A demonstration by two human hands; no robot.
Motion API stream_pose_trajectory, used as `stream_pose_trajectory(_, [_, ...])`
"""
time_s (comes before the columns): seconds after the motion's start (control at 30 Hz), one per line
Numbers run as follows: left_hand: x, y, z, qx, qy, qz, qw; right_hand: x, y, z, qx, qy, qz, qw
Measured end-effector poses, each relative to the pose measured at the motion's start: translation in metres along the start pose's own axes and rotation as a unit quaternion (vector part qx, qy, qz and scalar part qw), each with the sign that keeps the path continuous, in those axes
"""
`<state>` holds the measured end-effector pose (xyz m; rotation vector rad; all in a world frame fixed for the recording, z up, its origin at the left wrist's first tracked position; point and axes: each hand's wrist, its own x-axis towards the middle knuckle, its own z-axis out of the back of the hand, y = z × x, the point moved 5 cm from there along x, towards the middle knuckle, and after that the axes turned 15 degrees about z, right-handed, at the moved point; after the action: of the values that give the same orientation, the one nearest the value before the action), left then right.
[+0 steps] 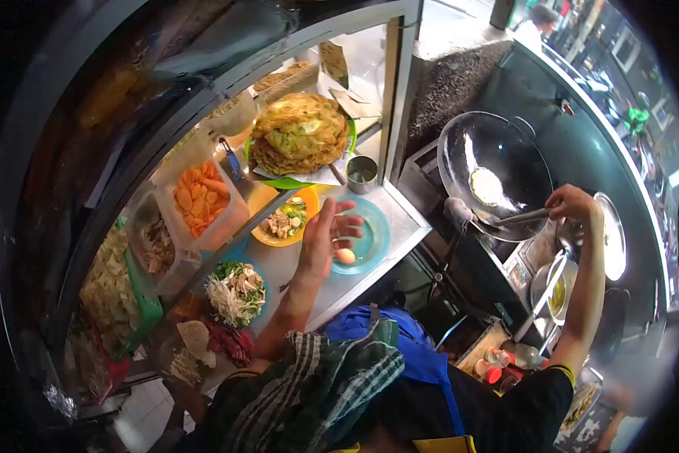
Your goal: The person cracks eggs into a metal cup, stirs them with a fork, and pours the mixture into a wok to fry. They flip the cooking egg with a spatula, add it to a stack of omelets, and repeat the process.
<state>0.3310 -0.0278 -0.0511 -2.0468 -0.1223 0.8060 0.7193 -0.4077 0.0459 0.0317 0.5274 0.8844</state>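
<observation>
My right hand (572, 205) is closed around the handle of a spatula (522, 217), whose head reaches the near rim of a black wok (524, 162). Inside the wok is a pale round patch (486, 186), which looks like frying egg, with bright glare around it. My left hand (330, 232) is raised with its fingers spread, over the edge of a teal plate (373, 230). A brown egg (345, 257) shows on that plate just below my left fingers. Left of this hand, a yellow bowl (267, 238) holds chopped meat and greens.
Fried omelettes (300, 136) are piled on a green tray beside a metal cup (362, 172). Sliced carrots (201, 189) fill a plastic tub; shredded vegetables (236, 294) are nearer me. Red-lidded bottles (490, 370) and a pan of oil (557, 294) stand at right.
</observation>
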Motion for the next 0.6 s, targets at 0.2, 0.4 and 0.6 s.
stream_pose_trajectory(0.2, [0.019,-0.03,-0.022,-0.002,-0.009,-0.03,1.0,-0.008,0.004,-0.006,0.05,-0.017,-0.033,0.998])
stream_pose_trajectory(0.4, [0.031,-0.023,-0.021,-0.019,-0.019,-0.017,0.999,-0.015,0.014,-0.005,0.074,-0.017,-0.056,0.996])
stream_pose_trajectory(0.6, [0.032,-0.023,-0.019,-0.05,-0.04,-0.041,0.997,-0.016,0.021,-0.004,0.062,-0.016,-0.065,0.996])
